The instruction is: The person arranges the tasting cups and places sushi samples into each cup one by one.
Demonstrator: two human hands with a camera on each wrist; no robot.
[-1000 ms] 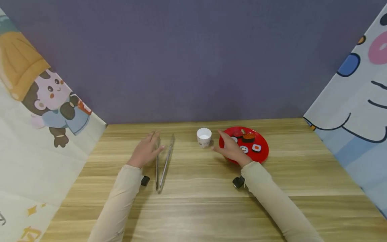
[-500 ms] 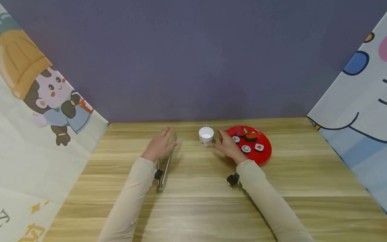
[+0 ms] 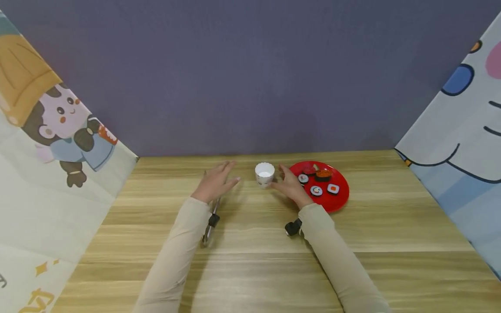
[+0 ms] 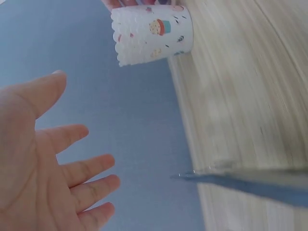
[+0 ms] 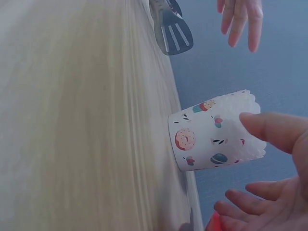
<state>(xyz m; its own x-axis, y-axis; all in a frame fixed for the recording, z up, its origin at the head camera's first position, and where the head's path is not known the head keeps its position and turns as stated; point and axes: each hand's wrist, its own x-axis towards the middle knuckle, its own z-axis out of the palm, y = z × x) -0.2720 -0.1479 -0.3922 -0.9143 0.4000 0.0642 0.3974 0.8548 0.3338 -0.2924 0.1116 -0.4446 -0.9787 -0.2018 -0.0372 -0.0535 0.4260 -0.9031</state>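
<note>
A white paper baking cup with a scalloped rim and printed treats stands upright on the table. Just right of it is my right hand, thumb and fingers spread; in the right wrist view the thumb overlaps the cup's rim, and I cannot tell if it touches. To the left, my left hand hovers with fingers extended and holds nothing, a gap away from the cup. Beneath that hand and wrist lie metal tongs, largely hidden; their slotted dark head shows in the right wrist view.
A red plate with several sushi pieces sits right of the cup, partly behind my right hand. A dark grey wall rises along the table's back edge. Cartoon-printed panels flank both sides of the wooden table.
My left hand has moved right, over the tongs and towards the cup. My right hand has shifted slightly left, closer to the cup. The cup and plate stay in place.
</note>
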